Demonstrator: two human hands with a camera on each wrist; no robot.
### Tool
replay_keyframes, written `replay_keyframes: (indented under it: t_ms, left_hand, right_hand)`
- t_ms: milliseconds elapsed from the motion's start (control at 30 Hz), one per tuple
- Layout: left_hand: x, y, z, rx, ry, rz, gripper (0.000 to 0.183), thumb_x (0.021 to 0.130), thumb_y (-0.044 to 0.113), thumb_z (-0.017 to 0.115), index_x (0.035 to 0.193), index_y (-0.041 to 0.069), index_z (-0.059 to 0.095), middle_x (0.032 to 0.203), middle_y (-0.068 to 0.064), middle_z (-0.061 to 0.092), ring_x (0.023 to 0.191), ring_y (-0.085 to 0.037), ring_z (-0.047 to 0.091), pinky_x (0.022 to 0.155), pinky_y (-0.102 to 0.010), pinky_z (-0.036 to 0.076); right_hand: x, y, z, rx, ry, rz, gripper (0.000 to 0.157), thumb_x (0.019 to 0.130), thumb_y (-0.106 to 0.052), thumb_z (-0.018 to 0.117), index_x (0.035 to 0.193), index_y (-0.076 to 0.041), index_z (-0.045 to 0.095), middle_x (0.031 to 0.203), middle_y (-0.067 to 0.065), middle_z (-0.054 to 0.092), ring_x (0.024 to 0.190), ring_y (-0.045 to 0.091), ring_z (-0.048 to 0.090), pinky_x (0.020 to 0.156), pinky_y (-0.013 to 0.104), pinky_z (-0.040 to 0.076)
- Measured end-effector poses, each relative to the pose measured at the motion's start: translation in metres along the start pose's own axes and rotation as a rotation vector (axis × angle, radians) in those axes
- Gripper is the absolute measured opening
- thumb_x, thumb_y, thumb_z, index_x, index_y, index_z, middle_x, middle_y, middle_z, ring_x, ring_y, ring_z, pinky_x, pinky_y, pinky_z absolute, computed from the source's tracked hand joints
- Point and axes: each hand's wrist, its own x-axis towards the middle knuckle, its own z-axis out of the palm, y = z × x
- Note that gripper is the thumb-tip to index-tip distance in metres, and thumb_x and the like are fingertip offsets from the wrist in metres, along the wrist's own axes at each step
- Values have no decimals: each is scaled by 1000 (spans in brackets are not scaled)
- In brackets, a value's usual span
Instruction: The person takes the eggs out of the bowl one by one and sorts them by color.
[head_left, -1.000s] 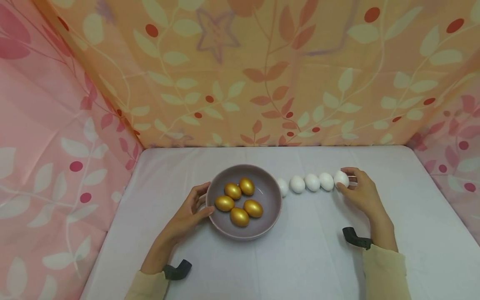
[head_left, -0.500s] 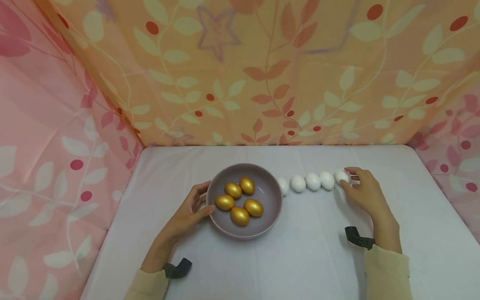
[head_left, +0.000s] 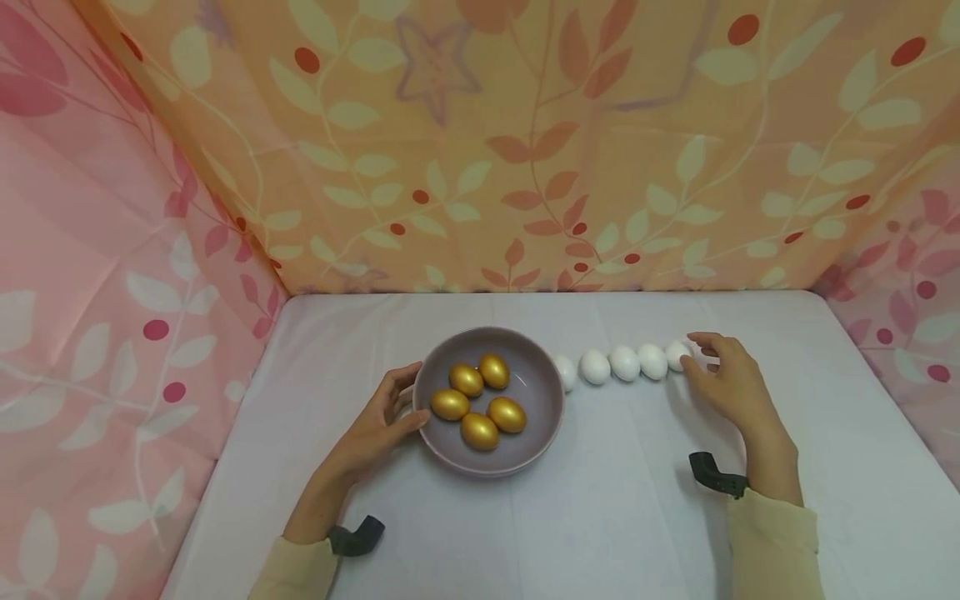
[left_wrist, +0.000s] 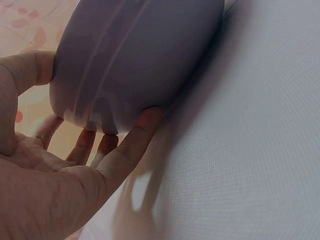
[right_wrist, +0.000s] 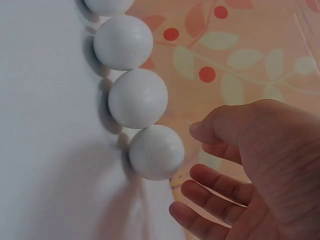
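Note:
A grey-mauve bowl [head_left: 536,442] with several gold eggs [head_left: 480,432] in it stands left of the table's middle. My left hand [head_left: 378,425] holds the bowl by its left side, the thumb by the rim and the other fingers round the outer wall. To the right of the bowl runs a row of white eggs [head_left: 625,364], with the leftmost egg [head_left: 567,373] partly hidden by the bowl. Beside the last egg [right_wrist: 157,152] at the right end, my right hand [head_left: 727,379] is spread with nothing in its grasp. The right wrist view shows its fingertips apart from that egg.
A white cloth [head_left: 585,517] covers the table. Orange patterned fabric [head_left: 525,167] hangs along the back edge, and pink patterned fabric [head_left: 97,333] stands at the left. Black wrist mounts [head_left: 717,475] are on both wrists.
The right-end white egg, earlier between my right thumb and fingers, now sits against its neighbour in the row, and the right hand has let go of it. Bowl and left hand stay put.

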Motion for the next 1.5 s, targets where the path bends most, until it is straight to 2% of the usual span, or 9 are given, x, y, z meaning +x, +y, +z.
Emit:
replay_keyframes:
  t_ms: [133, 333, 567, 733, 1000, 1233, 1367, 1500]
  left_hand:
    - [-2, -3, -1, 1, -4, -4, 74, 102, 15, 69, 163, 22, 29, 173, -9, 24, 160, -44, 26, 107, -23, 50]
    - [-4, -6, -2, -8, 8, -14, 73, 102, 13, 69, 163, 23, 29, 172, -8, 25, 160, -43, 26, 105, -22, 51]
    - [-7, -12, -3, 0, 16, 6, 74, 103, 12, 68, 164, 19, 27, 171, -14, 25, 158, -48, 27, 105, -21, 50]
    - [-7, -15, -2, 8, 25, 9, 73, 102, 11, 68, 163, 21, 29, 171, -12, 27, 157, -47, 29, 105, -20, 50]
    - [-2, -13, 0, 15, 34, -2, 73, 102, 14, 69, 163, 24, 30, 172, -9, 27, 159, -43, 29, 107, -19, 48]
    - [6, -3, -7, 35, 12, 22, 72, 103, 13, 67, 163, 25, 29, 172, -8, 26, 160, -42, 29, 107, -20, 49]
    - [8, -2, -6, 18, -3, 10, 73, 103, 14, 68, 163, 25, 29, 173, -8, 25, 160, -41, 27, 107, -23, 49]
    - [7, -3, -3, -11, -3, -6, 73, 102, 12, 68, 163, 24, 29, 173, -8, 26, 161, -42, 26, 108, -26, 49]
  right_hand:
    - [-3, -4, -1, 0, 19, 2, 49, 106, -24, 60, 146, 5, 53, 144, 37, 51, 130, 53, 52, 104, 70, 49]
    - [-4, -19, 4, 25, 57, -71, 45, 104, -19, 64, 144, 3, 56, 143, 35, 53, 130, 52, 53, 103, 69, 49]
    - [-3, -57, 11, 44, 101, -218, 42, 100, -11, 68, 139, 1, 61, 138, 29, 58, 127, 48, 56, 101, 67, 50]
    - [-12, -85, 15, 61, 87, -282, 41, 98, -11, 71, 138, -3, 64, 136, 24, 62, 121, 45, 59, 95, 63, 50]
    - [-11, -129, 28, 74, -6, -384, 38, 98, -14, 73, 135, -9, 66, 136, 13, 65, 118, 34, 62, 96, 54, 52]
    - [-12, -170, 49, 51, -132, -542, 35, 97, -18, 75, 131, -11, 69, 131, 7, 66, 124, 27, 64, 101, 49, 55]
    - [-13, -180, 60, 12, -219, -591, 34, 97, -18, 75, 130, -11, 68, 128, 8, 67, 120, 27, 66, 100, 47, 57]
    - [-15, -183, 69, -2, -330, -586, 35, 97, -17, 74, 130, -12, 69, 125, 8, 66, 113, 28, 66, 96, 44, 57]
